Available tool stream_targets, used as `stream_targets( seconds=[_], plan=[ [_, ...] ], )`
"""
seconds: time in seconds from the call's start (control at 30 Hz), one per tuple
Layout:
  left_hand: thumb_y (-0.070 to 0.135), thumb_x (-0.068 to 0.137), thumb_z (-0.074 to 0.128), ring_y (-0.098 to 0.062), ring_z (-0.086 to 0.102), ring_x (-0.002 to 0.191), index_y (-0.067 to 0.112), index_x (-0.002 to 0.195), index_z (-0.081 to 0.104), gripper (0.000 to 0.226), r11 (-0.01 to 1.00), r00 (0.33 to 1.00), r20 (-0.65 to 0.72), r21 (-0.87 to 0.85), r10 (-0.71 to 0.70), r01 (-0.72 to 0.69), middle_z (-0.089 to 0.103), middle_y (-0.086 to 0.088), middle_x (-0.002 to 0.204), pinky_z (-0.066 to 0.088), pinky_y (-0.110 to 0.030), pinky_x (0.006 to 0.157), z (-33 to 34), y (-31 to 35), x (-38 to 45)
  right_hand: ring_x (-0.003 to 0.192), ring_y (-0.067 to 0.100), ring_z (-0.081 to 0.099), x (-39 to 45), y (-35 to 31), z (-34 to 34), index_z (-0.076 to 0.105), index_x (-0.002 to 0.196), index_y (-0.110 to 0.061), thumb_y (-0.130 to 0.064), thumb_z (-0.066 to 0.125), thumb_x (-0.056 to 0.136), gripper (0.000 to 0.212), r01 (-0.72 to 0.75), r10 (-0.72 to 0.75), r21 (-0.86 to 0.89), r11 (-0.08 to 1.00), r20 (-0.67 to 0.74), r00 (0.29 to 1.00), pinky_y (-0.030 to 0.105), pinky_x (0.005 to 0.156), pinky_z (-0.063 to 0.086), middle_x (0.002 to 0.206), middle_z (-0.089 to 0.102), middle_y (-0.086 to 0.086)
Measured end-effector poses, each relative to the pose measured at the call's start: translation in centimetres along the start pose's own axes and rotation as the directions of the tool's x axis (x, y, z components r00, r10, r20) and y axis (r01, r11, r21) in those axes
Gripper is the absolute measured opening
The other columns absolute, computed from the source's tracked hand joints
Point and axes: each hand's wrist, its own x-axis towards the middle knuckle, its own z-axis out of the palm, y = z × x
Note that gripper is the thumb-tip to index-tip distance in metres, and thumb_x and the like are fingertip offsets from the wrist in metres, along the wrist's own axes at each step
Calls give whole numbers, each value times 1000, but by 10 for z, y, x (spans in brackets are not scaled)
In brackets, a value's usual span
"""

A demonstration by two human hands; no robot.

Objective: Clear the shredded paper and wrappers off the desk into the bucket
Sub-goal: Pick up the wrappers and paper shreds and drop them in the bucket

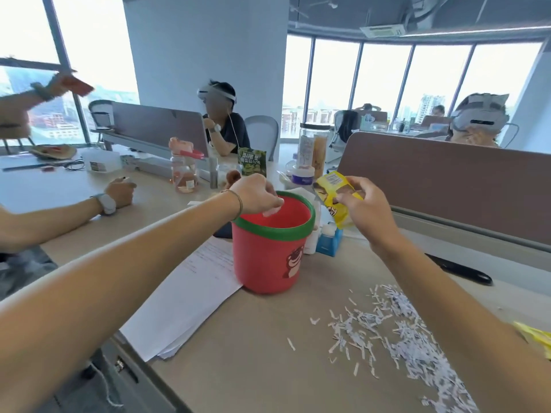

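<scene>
A red bucket with a green rim and a bear picture stands upright on the desk's middle. My left hand hovers over its far-left rim, fingers curled down into the opening; whether it holds anything I cannot tell. My right hand is raised just right of the bucket and pinches a yellow snack wrapper. Shredded paper lies scattered over the desk at the lower right. Another yellow wrapper pokes in at the right edge.
White sheets of paper lie left of the bucket. Behind it stand a blue box, jars and bottles. A black pen-like object lies by the brown divider. Another person's forearm rests on the desk at left.
</scene>
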Motion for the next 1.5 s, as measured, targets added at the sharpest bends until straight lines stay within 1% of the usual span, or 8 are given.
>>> stream_targets(
  seconds=[0.07,0.27,0.5,0.77,0.97,1.17,1.37,1.5],
  plan=[
    [50,86,66,-14,66,87,24,95,77,30,998,999,-41,59,-16,18,71,6,89,56,-32,83,1,-8,1,68,-16,62,1,-5,8,65,117,-22,-18,65,93,25,12,-11,-36,999,31,999,5,49,42,101,70,-6],
    [31,87,60,-17,66,78,24,83,73,16,1000,960,-278,1,-25,26,68,8,71,57,-34,75,-7,-15,-8,104,13,62,10,-19,37,77,93,-28,-24,77,76,18,130,-85,-229,965,195,977,30,84,50,106,72,-8],
    [28,87,58,-14,66,79,24,86,75,17,1000,936,-352,21,-3,11,68,10,77,56,-31,73,-10,-19,-24,102,16,66,18,-26,66,65,128,-25,-31,80,78,52,317,-88,-427,847,476,875,34,86,56,115,70,-4],
    [30,85,56,-18,66,80,29,85,69,13,997,952,-296,56,75,-61,68,9,77,58,-38,75,13,10,-35,90,3,66,12,-16,14,76,107,-21,-22,67,90,19,321,-168,-426,846,359,918,26,84,55,99,74,-7],
    [31,87,54,-17,62,85,30,90,69,15,966,933,-261,132,248,-221,68,8,91,48,-29,68,55,76,-28,93,12,67,-8,3,-78,77,101,-21,-20,62,92,18,224,-99,-570,791,243,965,26,78,50,97,73,-5],
    [28,90,52,-20,63,82,28,83,65,14,926,917,-129,85,377,-368,66,6,83,52,-33,71,117,139,-20,95,12,67,-33,33,-161,78,96,-25,-21,61,88,19,88,-8,-654,751,125,992,29,82,51,97,75,-4],
    [30,95,51,-18,60,83,25,100,69,19,880,882,-15,80,471,-468,68,4,95,48,-29,69,188,186,-16,95,13,67,-54,64,-226,77,95,-24,-19,60,91,18,-38,66,-692,721,14,998,31,82,53,98,75,-3],
    [31,92,52,-22,62,92,27,105,64,18,868,864,103,1,493,-496,68,1,103,56,-39,84,244,215,-6,93,13,67,-68,91,-266,76,94,-28,-23,61,92,17,-128,130,-711,691,-51,990,38,85,56,96,75,-5]
  ],
)
